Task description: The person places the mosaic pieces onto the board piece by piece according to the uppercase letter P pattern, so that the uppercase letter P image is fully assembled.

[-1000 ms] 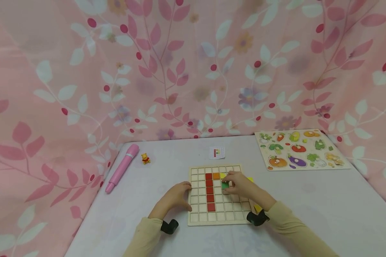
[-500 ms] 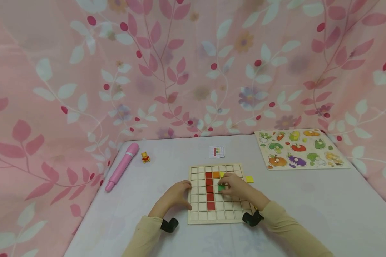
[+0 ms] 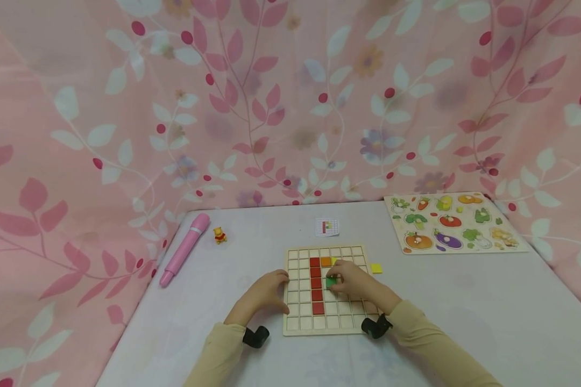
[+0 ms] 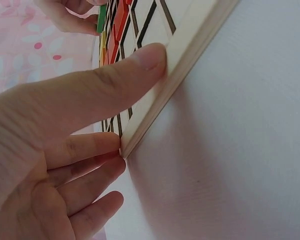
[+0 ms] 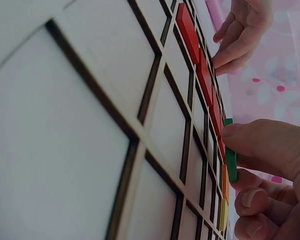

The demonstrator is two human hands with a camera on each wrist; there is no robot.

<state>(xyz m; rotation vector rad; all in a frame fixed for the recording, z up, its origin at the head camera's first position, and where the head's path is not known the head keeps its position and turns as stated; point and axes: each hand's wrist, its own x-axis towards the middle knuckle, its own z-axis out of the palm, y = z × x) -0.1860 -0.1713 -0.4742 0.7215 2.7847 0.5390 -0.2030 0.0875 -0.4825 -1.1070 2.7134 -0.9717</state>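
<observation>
A wooden grid board (image 3: 292, 322) lies on the table, with a column of red square tiles (image 3: 317, 283) in its cells. An orange tile (image 3: 325, 262) and a yellow tile (image 3: 335, 260) continue to the right from the column's top. My right hand (image 3: 357, 280) pinches a green square tile (image 3: 331, 282) between thumb and fingers, over the cells right of the red column. In the right wrist view the green tile (image 5: 230, 152) stands tilted above the grid. My left hand (image 3: 260, 294) rests at the board's left edge, thumb on the rim (image 4: 182, 55) and fingertips against the side.
A loose yellow tile (image 3: 376, 268) lies right of the board. Behind it is a small printed card (image 3: 327, 227) with a coloured grid pattern. A vegetable puzzle board (image 3: 401, 228) is at back right; a bear figurine (image 3: 219, 235) and a pink stick-shaped object (image 3: 184, 251) are at left.
My right hand has shifted left with the green tile, from farther right on the grid toward the red column. The loose yellow tile shows more fully. My left hand has stayed put.
</observation>
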